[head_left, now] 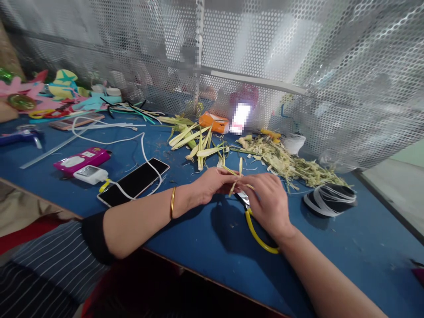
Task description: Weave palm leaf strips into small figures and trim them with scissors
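Observation:
Both hands meet over the middle of the blue table [198, 229]. My left hand [213, 182] pinches some pale yellow-green plant strips [240, 165], which look like dried husk or leaf. From the right, my right hand [270, 198] closes its fingers on the same strips, where they cross. The exact grip is partly hidden behind the fingers. Beneath my right hand lie scissors with yellow handles [260, 238], their blades partly covered. Just beyond the hands is a loose pile of wider pale strips [202, 143].
A heap of shredded plant fibre [288, 161] lies back right, near a black spool of white thread [329, 200]. On the left are a phone [134, 182], a magenta power bank [82, 161] and a white cable [143, 145]. An orange box [213, 122] stands against the perforated metal screen [251, 48].

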The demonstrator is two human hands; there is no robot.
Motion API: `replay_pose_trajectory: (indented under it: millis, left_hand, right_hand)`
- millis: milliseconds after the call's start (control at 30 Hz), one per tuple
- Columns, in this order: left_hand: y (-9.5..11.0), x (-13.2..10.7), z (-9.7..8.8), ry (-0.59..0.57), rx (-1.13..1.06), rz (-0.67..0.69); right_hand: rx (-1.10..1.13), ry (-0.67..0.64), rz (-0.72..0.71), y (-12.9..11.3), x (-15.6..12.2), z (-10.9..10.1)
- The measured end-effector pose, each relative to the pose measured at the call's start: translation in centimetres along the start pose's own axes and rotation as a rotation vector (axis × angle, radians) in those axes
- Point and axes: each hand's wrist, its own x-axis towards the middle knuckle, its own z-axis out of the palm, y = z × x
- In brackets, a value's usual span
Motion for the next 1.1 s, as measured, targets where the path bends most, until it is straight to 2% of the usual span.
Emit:
replay_pose_trajectory:
  millis: [100,200,267,367,533,667,733,867,933,1033,1100]
  left_hand:
    - [0.4,-0.1,-0.1,-0.007,-0.002,-0.025]
    - [0.5,-0.3,0.0,0.007,0.005,-0.03]
    - [0.5,-0.3,0.0,0.021,0.034,-0.015]
    - [0.3,-0.4,0.3,0.062,0.136,0.036]
    - [0.0,-0.5,0.7,0.128,0.265,0.148]
    - [0.1,-0.5,0.6,0.076,0.337,0.201]
    - [0.2,-0.6,0.4,0.03,0.38,0.227]
    - [0.3,-1.1,0.6,-0.097,0.49,0.212]
    - [0.3,-1.5,0.9,-0.146,0.533,0.173]
    - [0.2,-1.8,1.2,-0.177,0.591,0.172]
    - [0.2,-1.8,1.2,-0.193,0.637,0.201]
  right_hand:
    - [-0.011,0.05,0.27,1.1,0.2,-0.5]
    - [0.029,-0.121,0.378,1.6,0.2,-0.4]
    - [0.058,-0.239,0.361,1.5,0.1,-0.1]
    - [0.033,-0.306,0.296,1.2,-0.2,0.5]
    - [0.004,-0.321,0.187,0.3,-0.3,0.7]
    - [-0.016,-0.293,0.106,-0.6,0.0,0.1]
    - [-0.021,-0.248,0.135,-0.6,0.3,-0.5]
    - [0.016,-0.112,0.4,0.4,0.8,-1.3]
    - [0.232,-0.158,0.593,0.8,0.8,-1.1]
    - [0.702,-0.262,0.853,0.8,0.7,-0.4]
    - [0.858,-0.225,0.95,0.5,0.5,0.0]
